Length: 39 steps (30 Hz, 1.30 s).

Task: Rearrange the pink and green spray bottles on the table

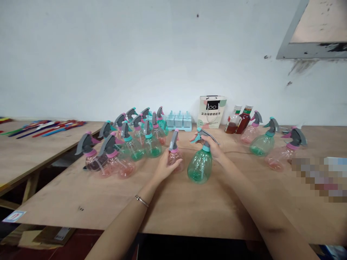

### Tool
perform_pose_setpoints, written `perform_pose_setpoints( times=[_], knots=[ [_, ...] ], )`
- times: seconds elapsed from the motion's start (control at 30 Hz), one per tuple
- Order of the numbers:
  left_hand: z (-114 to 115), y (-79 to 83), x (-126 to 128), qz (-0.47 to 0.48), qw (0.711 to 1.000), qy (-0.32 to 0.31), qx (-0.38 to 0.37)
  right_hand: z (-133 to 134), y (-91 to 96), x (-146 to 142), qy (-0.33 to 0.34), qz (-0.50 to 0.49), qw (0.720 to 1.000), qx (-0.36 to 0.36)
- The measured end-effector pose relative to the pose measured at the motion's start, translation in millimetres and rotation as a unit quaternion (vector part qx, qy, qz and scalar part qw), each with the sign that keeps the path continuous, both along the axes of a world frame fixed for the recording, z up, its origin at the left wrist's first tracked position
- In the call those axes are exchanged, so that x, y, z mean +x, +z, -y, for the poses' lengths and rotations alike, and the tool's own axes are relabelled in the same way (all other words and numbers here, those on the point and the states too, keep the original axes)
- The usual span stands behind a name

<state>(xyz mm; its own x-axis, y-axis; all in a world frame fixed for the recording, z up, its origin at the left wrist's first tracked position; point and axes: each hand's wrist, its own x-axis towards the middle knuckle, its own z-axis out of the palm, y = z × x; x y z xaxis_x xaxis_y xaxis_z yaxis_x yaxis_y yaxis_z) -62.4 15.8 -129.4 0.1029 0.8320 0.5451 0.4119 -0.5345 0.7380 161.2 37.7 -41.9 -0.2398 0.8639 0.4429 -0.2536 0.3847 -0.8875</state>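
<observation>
My left hand (166, 167) is wrapped round the body of a small pink spray bottle (175, 151) standing upright on the wooden table (189, 206). My right hand (213, 144) grips the neck of a green spray bottle (200, 164) just behind its grey trigger head; that bottle also stands on the table, right of the pink one. A thin bracelet sits on my left wrist. A cluster of several pink and green spray bottles (127, 144) stands to the left of my hands.
Three more spray bottles (267, 142) stand at the right. By the wall are a light blue ice mould (179, 121), a white paper bag (211, 112) and two bottles of dark liquid (240, 121). Coloured tools (43, 128) lie on a second table at the left.
</observation>
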Motion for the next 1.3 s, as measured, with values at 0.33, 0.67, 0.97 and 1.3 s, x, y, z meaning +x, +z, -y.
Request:
perform_pose_setpoints(
  times=[0.33,0.67,0.97,1.3],
  knots=[
    [0.7,2.1,0.2,0.005,1.000,-0.007,0.007,1.0,2.5,2.5,0.021,-0.007,1.000,-0.008],
    [2.0,3.0,-0.9,0.002,1.000,-0.016,-0.006,1.4,1.1,4.3,0.055,0.010,0.997,-0.051],
    [-0.4,1.5,-2.3,-0.005,1.000,-0.025,-0.006,-3.4,0.6,6.5,0.103,0.044,0.989,-0.096],
    [0.2,0.2,-2.8,-0.007,1.000,-0.023,-0.008,-3.6,8.2,9.5,0.088,-0.015,0.987,-0.130]
  ],
)
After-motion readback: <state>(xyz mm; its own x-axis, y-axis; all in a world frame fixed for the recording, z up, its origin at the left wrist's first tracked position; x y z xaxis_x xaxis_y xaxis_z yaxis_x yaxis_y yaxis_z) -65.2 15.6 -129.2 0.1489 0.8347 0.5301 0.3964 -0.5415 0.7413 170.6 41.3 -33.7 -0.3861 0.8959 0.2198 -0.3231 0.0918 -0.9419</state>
